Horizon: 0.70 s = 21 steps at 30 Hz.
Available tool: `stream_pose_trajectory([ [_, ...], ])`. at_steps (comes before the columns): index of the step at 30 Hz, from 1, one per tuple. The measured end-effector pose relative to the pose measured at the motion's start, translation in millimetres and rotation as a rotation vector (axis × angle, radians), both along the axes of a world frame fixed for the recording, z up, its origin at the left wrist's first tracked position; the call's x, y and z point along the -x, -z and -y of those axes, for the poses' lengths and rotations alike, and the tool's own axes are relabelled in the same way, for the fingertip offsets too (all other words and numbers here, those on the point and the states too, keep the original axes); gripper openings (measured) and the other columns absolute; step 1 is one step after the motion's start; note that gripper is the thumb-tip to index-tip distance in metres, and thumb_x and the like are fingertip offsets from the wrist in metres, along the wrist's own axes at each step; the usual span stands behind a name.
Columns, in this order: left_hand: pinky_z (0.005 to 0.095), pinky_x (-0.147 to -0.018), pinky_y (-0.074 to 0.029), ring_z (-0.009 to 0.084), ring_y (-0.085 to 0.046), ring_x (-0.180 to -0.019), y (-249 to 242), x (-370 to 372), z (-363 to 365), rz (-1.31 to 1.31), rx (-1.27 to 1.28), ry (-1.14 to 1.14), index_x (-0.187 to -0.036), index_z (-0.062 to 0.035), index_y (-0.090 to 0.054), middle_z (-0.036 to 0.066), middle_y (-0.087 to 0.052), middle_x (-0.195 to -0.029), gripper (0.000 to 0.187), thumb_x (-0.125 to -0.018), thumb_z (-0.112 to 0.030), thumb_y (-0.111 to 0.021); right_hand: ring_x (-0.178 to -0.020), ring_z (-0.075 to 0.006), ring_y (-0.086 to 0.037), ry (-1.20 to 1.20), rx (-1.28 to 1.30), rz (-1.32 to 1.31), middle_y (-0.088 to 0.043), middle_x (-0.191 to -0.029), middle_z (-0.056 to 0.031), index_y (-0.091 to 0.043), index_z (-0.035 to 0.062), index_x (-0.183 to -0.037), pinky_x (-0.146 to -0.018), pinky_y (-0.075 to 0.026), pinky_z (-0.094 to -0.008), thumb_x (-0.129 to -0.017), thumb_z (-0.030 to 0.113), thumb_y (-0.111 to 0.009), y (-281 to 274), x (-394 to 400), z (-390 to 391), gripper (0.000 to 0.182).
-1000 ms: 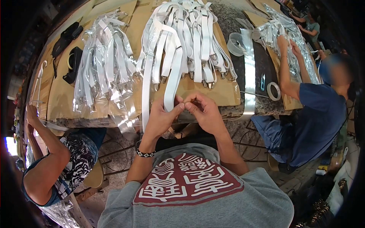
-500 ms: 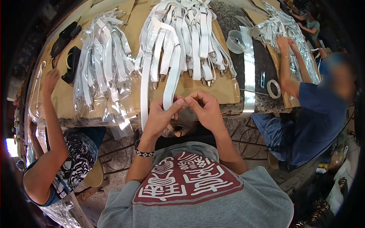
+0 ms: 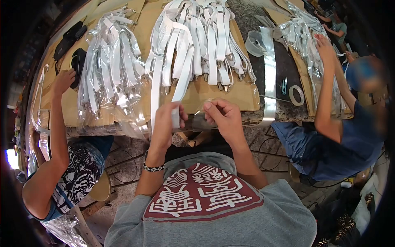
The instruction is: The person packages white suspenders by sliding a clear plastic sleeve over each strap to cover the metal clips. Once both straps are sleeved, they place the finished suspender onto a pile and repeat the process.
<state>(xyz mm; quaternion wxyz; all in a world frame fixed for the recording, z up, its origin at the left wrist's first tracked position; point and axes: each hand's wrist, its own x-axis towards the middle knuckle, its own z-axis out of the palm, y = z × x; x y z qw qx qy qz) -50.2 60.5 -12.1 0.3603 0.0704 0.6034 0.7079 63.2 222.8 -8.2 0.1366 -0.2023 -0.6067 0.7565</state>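
My left hand [image 3: 164, 123] is closed around the lower end of a white elastic suspender strap [image 3: 184, 78], which runs down from the pile over the table edge. A short white piece shows between its fingers. My right hand [image 3: 226, 119] is a little apart to the right, its thumb and fingers pinched on a thin piece of clear plastic [image 3: 199, 119]. What the plastic belongs to is hard to make out. In front of both hands lies a heap of white suspenders [image 3: 212, 33] with metal clips, spread on cardboard [image 3: 242, 99].
Bagged suspenders lie to the left [image 3: 109, 61] and far right [image 3: 302, 41]. On the dark tabletop are a clear round tub [image 3: 255, 44], a tape roll [image 3: 296, 95] and blue-handled snips [image 3: 284, 86]. Two people sit close on either side, a hand [image 3: 64, 81] at the left.
My hands have drawn apart; the left has turned with the strap end, and clear plastic now shows at the right. The right co-worker's arms have reached farther along the bagged pile.
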Motion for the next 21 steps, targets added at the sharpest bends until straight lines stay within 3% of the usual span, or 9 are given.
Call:
stream_pose_trajectory([
  [1, 0.0316, -0.05, -0.048, 0.0134, -0.058, -0.064, 4.3, 3.5, 6.2, 0.093, -0.091, -0.069, -0.095, -0.0044, -0.06, 0.006, -0.063, -0.078, 0.034, -0.1, -0.037, -0.05, -0.073, -0.0028, -0.056, -0.002, -0.007, 0.011, -0.064, -0.081, 0.002, -0.069, -0.0003, -0.095, -0.063, -0.045, -0.0202, -0.097, 0.016, -0.068, -2.1, -1.9, 0.1, 0.016],
  [2, 0.0324, -0.06, -0.049, 0.0164, -0.057, -0.066, 0.7, 9.1, 9.5, 0.164, -0.088, -0.062, -0.106, -0.0016, -0.06, 0.007, -0.064, -0.082, 0.038, -0.099, -0.034, -0.041, -0.073, -0.003, -0.056, -0.009, -0.044, -0.001, -0.064, -0.081, 0.002, -0.069, -0.0004, -0.095, -0.064, -0.046, -0.0205, -0.097, 0.016, -0.068, -2.5, -3.8, 0.8, 0.016],
  [5, 0.0294, -0.064, -0.05, 0.0162, -0.056, -0.064, -16.9, 11.7, 13.3, 0.016, -0.11, -0.087, -0.118, 0.0019, -0.059, 0.007, -0.063, -0.081, 0.04, -0.098, -0.028, -0.041, -0.074, -0.0037, -0.057, -0.049, -0.139, -0.027, -0.065, -0.08, 0.0018, -0.069, -0.0008, -0.096, -0.065, -0.047, -0.0215, -0.097, 0.014, -0.069, -2.1, -8.2, 3.3, 0.015],
  [6, 0.0302, -0.075, -0.054, 0.018, -0.064, -0.075, -25.7, 16.1, 19.6, -0.024, -0.169, 0.052, -0.132, 0.0043, -0.054, 0.009, -0.065, -0.086, 0.042, -0.1, -0.021, -0.044, -0.074, -0.004, -0.058, -0.07, -0.159, -0.028, -0.065, -0.081, 0.0015, -0.069, -0.001, -0.096, -0.065, -0.047, -0.0218, -0.096, 0.013, -0.069, -1.2, -10.0, 3.8, 0.014],
  [9, 0.0323, -0.088, -0.054, 0.0218, -0.07, -0.097, -53.8, 14.7, 18.1, -0.068, -0.128, 0.235, -0.139, 0.0042, -0.05, 0.014, -0.069, -0.098, 0.042, -0.101, -0.014, -0.051, -0.073, -0.0052, -0.059, -0.112, -0.229, -0.041, -0.066, -0.081, 0.0003, -0.069, -0.0016, -0.095, -0.066, -0.049, -0.0231, -0.094, 0.01, -0.07, -1.4, -12.8, 8.4, 0.012],
  [10, 0.0352, -0.096, -0.053, 0.0275, -0.067, -0.115, -51.8, 17.2, 14.9, -0.015, -0.2, 0.235, -0.145, 0.0031, -0.044, 0.02, -0.069, -0.113, 0.048, -0.101, -0.011, -0.057, -0.072, -0.0057, -0.059, -0.121, -0.255, -0.045, -0.067, -0.081, -0.0001, -0.069, -0.0018, -0.095, -0.066, -0.049, -0.0235, -0.093, 0.009, -0.07, -3.4, -13.8, 9.8, 0.011],
  [16, 0.0416, -0.101, -0.053, 0.0321, -0.065, -0.118, -55.9, 12.0, -9.3, -0.05, -0.39, 0.177, -0.149, 0.002, -0.035, 0.025, -0.06, -0.133, 0.053, -0.102, -0.012, -0.055, -0.066, -0.0081, -0.059, -0.14, -0.373, -0.053, -0.068, -0.079, -0.004, -0.069, -0.0028, -0.095, -0.064, -0.05, -0.0258, -0.091, 0.009, -0.071, -15.0, -15.0, 16.8, 0.013],
  [21, 0.0427, -0.101, -0.053, 0.034, -0.064, -0.12, -55.7, 4.8, -16.1, 0.02, -0.437, 0.217, -0.149, 0.0016, -0.033, 0.027, -0.057, -0.135, 0.055, -0.102, -0.012, -0.057, -0.067, -0.009, -0.061, -0.162, -0.349, -0.011, -0.069, -0.08, -0.0067, -0.067, -0.0048, -0.096, -0.063, -0.051, -0.0266, -0.09, 0.01, -0.071, -14.0, -17.1, 17.1, 0.017],
])
